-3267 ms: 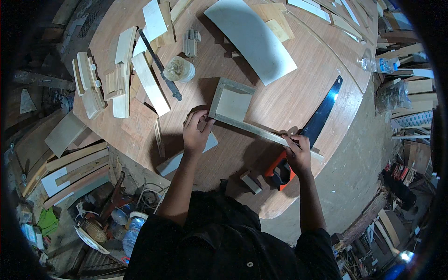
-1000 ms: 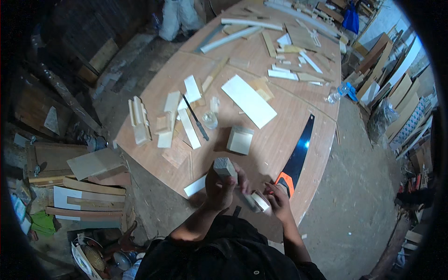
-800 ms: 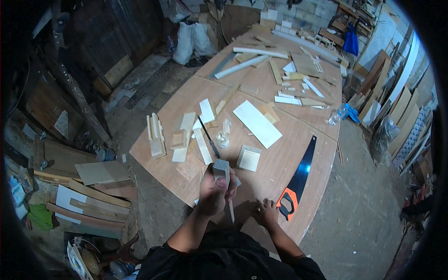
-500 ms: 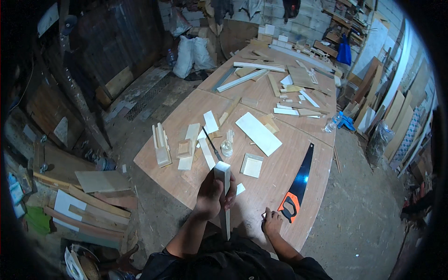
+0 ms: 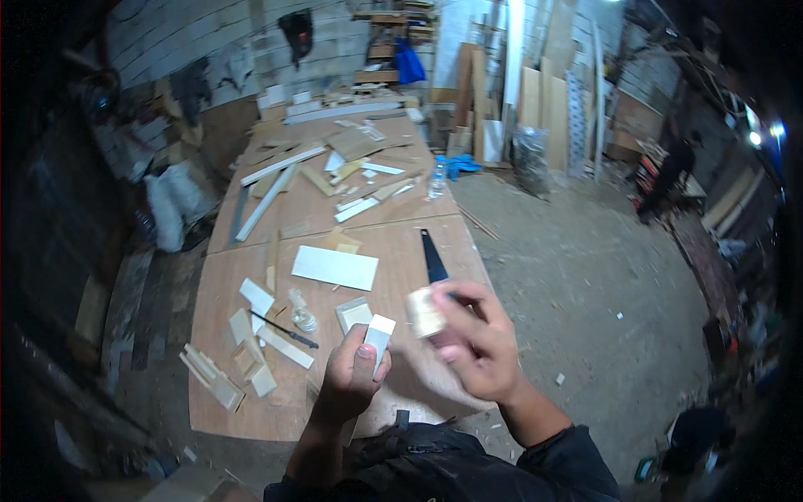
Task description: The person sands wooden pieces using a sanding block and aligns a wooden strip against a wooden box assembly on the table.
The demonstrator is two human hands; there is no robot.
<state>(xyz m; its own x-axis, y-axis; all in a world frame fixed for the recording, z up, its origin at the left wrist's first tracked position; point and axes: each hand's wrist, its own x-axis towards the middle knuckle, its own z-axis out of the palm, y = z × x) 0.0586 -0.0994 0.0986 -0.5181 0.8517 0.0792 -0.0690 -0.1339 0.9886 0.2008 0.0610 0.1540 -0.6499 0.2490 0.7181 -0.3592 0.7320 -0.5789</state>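
Note:
Upright in front of my body is a white-painted wooden bar (image 5: 378, 341), gripped by my left hand (image 5: 350, 374) with the fingers wrapped round it and its top end showing. Just to the right, my right hand (image 5: 481, 339) is raised and pinches a small pale block (image 5: 425, 314), smeared by motion. A gap separates the block from the bar. Beyond my right hand the dark blade of a handsaw (image 5: 433, 255) lies on the table; the hand hides its handle. Behind the bar sits a shallow square wooden piece (image 5: 354, 312), partly covered by my left hand.
On the table (image 5: 393, 251) lie a white board (image 5: 335, 268), a thin dark tool (image 5: 284, 329), a small clear container (image 5: 303, 320) and several wood offcuts. A plastic bottle (image 5: 437, 177) stands at the right edge. Another person (image 5: 672, 171) is far right.
My view has swung to the right. My right hand has risen from the table beside the saw handle and now holds the pale block near the bar. My left hand keeps its grip.

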